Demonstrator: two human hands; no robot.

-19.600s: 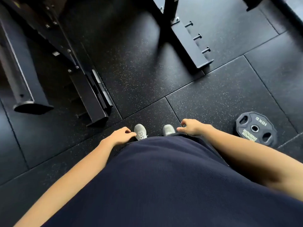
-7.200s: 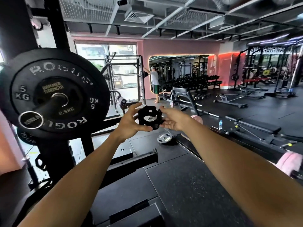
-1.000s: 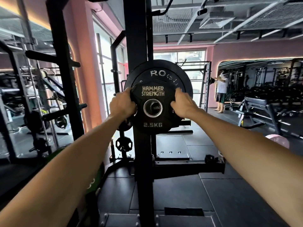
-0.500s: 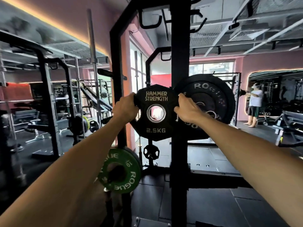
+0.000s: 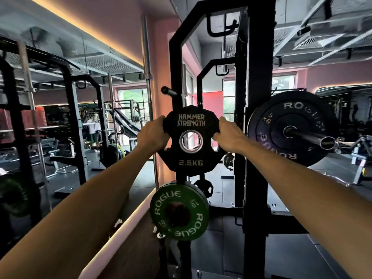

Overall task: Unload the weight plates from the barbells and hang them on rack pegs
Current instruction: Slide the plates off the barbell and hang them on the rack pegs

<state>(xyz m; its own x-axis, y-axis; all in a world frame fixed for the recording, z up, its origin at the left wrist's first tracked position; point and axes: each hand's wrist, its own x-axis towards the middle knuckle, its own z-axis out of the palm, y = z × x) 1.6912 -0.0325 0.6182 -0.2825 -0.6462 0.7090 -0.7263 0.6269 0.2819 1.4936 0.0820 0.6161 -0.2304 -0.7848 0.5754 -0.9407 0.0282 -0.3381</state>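
I hold a black 2.5 kg Hammer Strength plate (image 5: 190,158) upright at arm's length, free of the bar. My left hand (image 5: 154,135) grips its left edge and my right hand (image 5: 228,135) grips its right edge. The plate hangs in front of a black rack upright (image 5: 175,63). A bare peg (image 5: 169,91) sticks out from that upright just above the plate. Below it a green 10 kg Rogue plate (image 5: 179,210) hangs on a lower peg. To the right, a black 5 kg Rogue plate (image 5: 291,127) sits on the barbell sleeve (image 5: 314,137).
A thick black rack post (image 5: 255,117) stands between the held plate and the barbell. A mirror wall on the left reflects racks and a person. A small black plate (image 5: 203,188) hangs low behind. Dark rubber floor lies below.
The 2.5 kg plate came off the barbell sleeve and moved left with both hands. It now sits in front of the storage upright, and the 5 kg plate stays on the bar.
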